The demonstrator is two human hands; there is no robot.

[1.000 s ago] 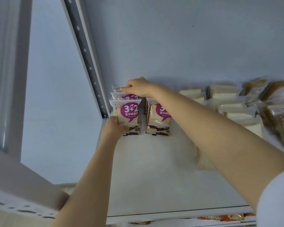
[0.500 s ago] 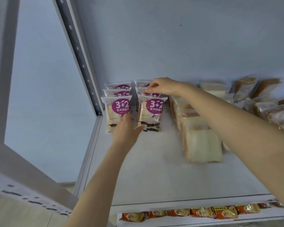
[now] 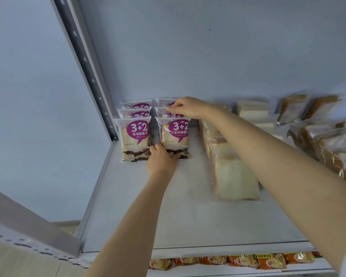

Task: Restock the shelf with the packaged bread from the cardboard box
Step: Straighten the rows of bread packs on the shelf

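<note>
Two rows of purple-labelled bread packs stand upright at the back left of the white shelf [image 3: 188,216]: a left row [image 3: 135,136] and a right row [image 3: 174,134]. My left hand [image 3: 162,158] grips the bottom edge of the front pack in the right row. My right hand [image 3: 185,107] pinches the top edge of a pack behind it. The cardboard box is out of view.
Clear-wrapped white bread [image 3: 234,176] lies in a row just right of my right arm. Brown bread packs [image 3: 328,140] fill the far right. A perforated metal upright [image 3: 88,66] bounds the shelf on the left. Orange snack packs [image 3: 238,260] line the shelf below.
Both hands shifted from the left row of purple packs to the right row. The left hand now holds the front right pack's bottom; the camera view moved right and closer.
</note>
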